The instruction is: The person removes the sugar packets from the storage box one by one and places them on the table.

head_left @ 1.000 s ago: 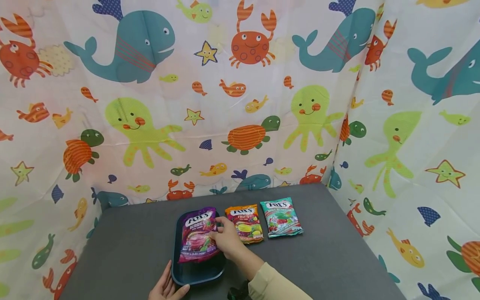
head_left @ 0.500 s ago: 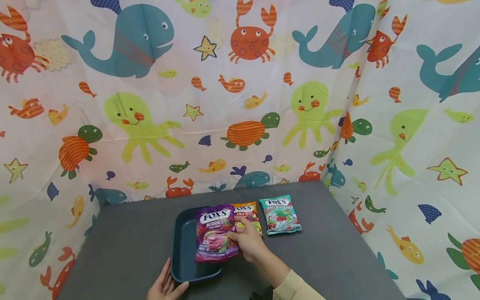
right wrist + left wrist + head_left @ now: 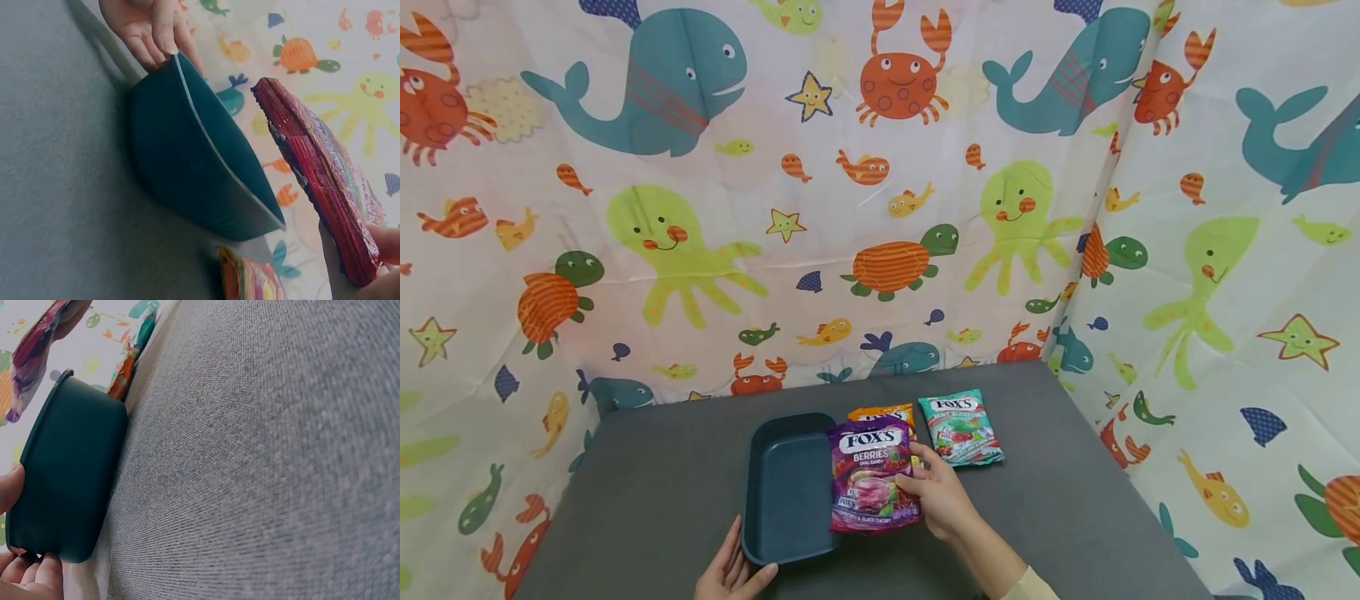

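Note:
My right hand (image 3: 946, 502) pinches the right edge of a purple bag of Fox's Berries candy (image 3: 871, 479), thumb on its front. In the right wrist view the candy bag (image 3: 315, 169) is above the table, beside the tray. My left hand (image 3: 730, 568) grips the near left corner of a dark teal, deep rectangular tray (image 3: 778, 552), thumb at its near side and fingers along its left side. The inside of the tray shows bare in the head view. Behind the purple bag lies an orange Fox's Fruits bag (image 3: 880, 412), mostly hidden by it.
A mint green Fox's Mint Blossom bag (image 3: 961, 429) lies on the grey table (image 3: 1075, 500), right of the orange one. A white curtain (image 3: 820, 200) printed with sea animals hangs behind and at both sides of the table.
The purple candy bag has come out from over the tray and moved right in my right hand, now covering much of the orange bag. My left hand stays at the tray's corner.

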The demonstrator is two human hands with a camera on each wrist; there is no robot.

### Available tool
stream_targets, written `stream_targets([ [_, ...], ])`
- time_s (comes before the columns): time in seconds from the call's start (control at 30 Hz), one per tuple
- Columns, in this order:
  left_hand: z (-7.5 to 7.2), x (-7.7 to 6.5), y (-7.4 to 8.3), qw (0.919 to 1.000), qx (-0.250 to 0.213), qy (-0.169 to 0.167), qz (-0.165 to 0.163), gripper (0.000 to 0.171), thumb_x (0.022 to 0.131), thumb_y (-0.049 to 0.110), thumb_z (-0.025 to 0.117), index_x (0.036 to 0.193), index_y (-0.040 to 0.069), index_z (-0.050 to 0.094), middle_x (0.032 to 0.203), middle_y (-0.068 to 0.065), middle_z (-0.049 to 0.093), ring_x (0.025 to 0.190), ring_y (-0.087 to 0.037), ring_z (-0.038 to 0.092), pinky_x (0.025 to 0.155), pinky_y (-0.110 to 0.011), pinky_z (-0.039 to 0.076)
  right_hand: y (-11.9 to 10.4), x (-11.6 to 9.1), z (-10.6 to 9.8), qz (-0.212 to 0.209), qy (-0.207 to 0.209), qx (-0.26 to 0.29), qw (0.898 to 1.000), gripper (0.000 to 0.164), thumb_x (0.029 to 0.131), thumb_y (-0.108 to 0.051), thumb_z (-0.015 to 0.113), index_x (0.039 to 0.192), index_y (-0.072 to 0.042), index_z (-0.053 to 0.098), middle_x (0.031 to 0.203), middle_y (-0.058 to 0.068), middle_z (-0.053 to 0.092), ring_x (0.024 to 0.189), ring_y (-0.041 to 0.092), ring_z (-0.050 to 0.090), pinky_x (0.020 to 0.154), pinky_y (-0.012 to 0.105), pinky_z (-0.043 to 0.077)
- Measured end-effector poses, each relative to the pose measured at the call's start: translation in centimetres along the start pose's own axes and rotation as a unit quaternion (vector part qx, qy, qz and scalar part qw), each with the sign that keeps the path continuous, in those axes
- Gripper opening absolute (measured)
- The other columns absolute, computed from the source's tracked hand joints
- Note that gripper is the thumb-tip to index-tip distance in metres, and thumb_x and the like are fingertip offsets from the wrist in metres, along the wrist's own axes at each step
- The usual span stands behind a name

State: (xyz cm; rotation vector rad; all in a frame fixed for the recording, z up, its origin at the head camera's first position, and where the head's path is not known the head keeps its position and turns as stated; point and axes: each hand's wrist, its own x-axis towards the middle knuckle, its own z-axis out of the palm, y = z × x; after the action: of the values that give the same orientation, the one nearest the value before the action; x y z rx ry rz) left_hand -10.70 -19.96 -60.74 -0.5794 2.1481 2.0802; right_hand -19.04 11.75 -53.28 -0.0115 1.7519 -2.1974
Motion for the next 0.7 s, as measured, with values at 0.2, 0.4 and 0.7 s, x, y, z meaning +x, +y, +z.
stream_targets([
  [0.2, 0.0, 0.0, 0.2, 1.0, -0.004, -0.002, -0.004, 0.109, 0.072, 0.022, 0.083, 0.154, 0.014, 0.011, 0.157, -0.017, 0.011, 0.142, -0.035, 0.018, 0.11, -0.041, 0.029, 0.8, -0.7, -1.7, 0.015, 0.019, 0.003, 1.0, 0.054, 0.093, -0.005, 0.057, 0.14, -0.004, 0.031, 0.112, 0.018, 0.067, 0.089, 0.023, 0.069, 0.074, 0.039, 0.062],
  [0.4, 0.1, 0.0, 0.2, 0.9999, -0.013, -0.004, -0.002, 0.109, 0.072, 0.022, 0.083, 0.154, 0.016, 0.011, 0.157, -0.014, 0.012, 0.142, -0.034, 0.018, 0.109, -0.039, 0.029, 1.9, -1.3, -3.0, 0.03, 0.04, 0.004, 0.999, 0.057, 0.092, -0.005, 0.059, 0.14, -0.003, 0.03, 0.111, 0.017, 0.068, 0.089, 0.024, 0.069, 0.074, 0.04, 0.062],
  [0.7, 0.0, -0.1, 0.3, 0.9998, -0.018, -0.002, -0.004, 0.11, 0.071, 0.024, 0.084, 0.154, 0.013, 0.011, 0.158, -0.015, 0.011, 0.143, -0.034, 0.018, 0.11, -0.041, 0.029, 4.5, -2.0, -3.9, 0.063, 0.035, -0.005, 0.997, 0.052, 0.09, -0.005, 0.061, 0.136, -0.004, 0.037, 0.106, 0.015, 0.07, 0.087, 0.022, 0.069, 0.071, 0.04, 0.061],
])
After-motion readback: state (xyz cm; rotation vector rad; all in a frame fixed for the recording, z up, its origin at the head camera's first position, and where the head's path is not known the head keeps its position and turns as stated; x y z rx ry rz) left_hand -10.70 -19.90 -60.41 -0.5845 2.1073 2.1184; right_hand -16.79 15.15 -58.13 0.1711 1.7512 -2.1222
